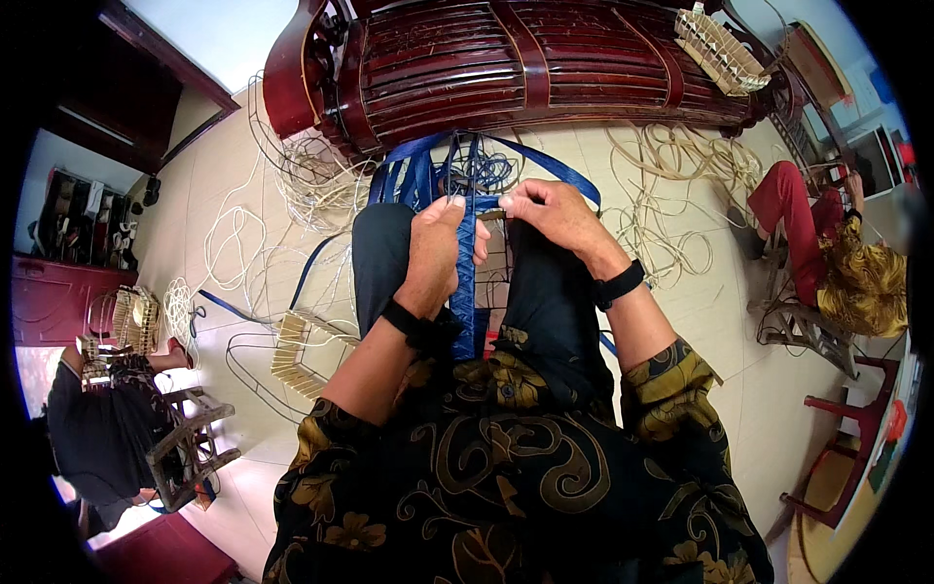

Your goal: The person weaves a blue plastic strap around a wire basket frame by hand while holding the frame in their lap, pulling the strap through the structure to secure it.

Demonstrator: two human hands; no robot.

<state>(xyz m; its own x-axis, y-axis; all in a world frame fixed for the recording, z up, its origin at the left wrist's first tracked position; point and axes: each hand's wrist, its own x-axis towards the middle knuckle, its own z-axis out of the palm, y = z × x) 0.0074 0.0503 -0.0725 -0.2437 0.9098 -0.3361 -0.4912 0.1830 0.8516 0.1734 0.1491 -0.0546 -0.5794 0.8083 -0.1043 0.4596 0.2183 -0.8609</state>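
We are weaving blue straps (465, 255) – left hand (435, 255) gripping them, right hand (548, 216) pinching one – only a short stretch plaited, long ends trailing loose.

Blue woven strap panel (465, 282) upright between the knees, loose blue strips (418, 165) fanning above it

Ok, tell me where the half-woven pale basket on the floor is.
In the head view, the pale basket lies on the tiled floor to the person's left, beside their left knee, among loose cane strips.
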